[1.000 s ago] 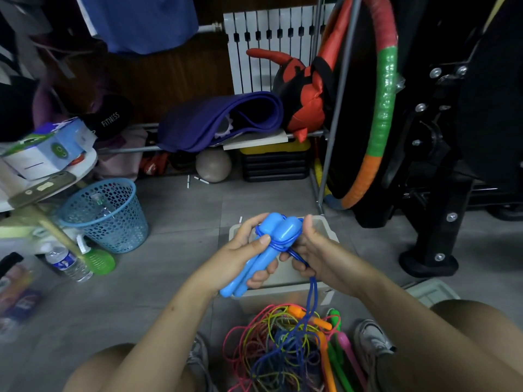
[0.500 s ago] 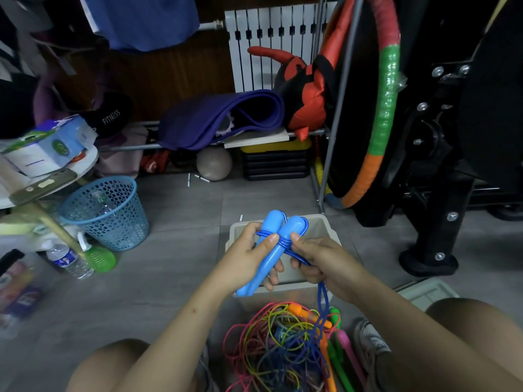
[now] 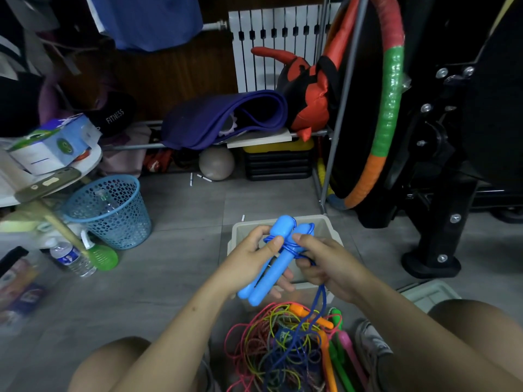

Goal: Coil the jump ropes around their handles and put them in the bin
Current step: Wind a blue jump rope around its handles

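Grey floor tiles under you, beige bin [image 3: 322,222] dead ahead. Since a second ago you've tipped the blue handles [image 3: 278,261] more upright and laid another loop on; coiling's barely started. Your left hand [image 3: 249,264] clamps both smooth plastic handles right over the bin, your right hand [image 3: 325,264] pinches the thin blue cord [image 3: 318,302] trailing to the tangled rope pile [image 3: 288,343] just nearer you than the bin.

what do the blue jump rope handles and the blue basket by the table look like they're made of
Pair of blue jump rope handles: probably smooth moulded plastic, with rounded knob ends and a soft, even sheen. Round light blue perforated basket: likely thin moulded plastic, its wall a regular grid of punched holes, matte looking.
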{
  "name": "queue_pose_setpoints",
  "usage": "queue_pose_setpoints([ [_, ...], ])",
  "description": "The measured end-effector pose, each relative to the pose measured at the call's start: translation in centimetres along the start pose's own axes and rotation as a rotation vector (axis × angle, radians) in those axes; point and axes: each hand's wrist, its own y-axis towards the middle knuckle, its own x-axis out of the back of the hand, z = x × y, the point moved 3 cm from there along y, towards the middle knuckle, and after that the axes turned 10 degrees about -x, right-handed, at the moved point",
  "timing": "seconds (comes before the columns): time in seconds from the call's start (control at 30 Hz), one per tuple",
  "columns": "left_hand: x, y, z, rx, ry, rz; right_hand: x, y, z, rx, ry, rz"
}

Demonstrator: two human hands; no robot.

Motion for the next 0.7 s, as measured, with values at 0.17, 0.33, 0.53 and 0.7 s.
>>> queue_pose_setpoints([
  [0.17, 0.3, 0.1, -0.2, -0.046, -0.037, 0.045, 0.9, 0.3, 0.6, 0.04, 0.019, -0.061],
  [0.33, 0.4, -0.2, -0.2, 0.0, -0.074, 0.066, 1.0, 0.5, 0.5, -0.004, -0.006, -0.036],
  [0.53, 0.0, -0.1, 0.5, 0.03, 0.048, -0.04, 1.3, 0.7, 0.4, -0.016, 0.0, -0.06],
  [0.7, 0.3, 0.1, 0.1, 0.036, -0.019, -0.206, 1.2, 0.8, 0.3, 0.011, 0.085, -0.037],
])
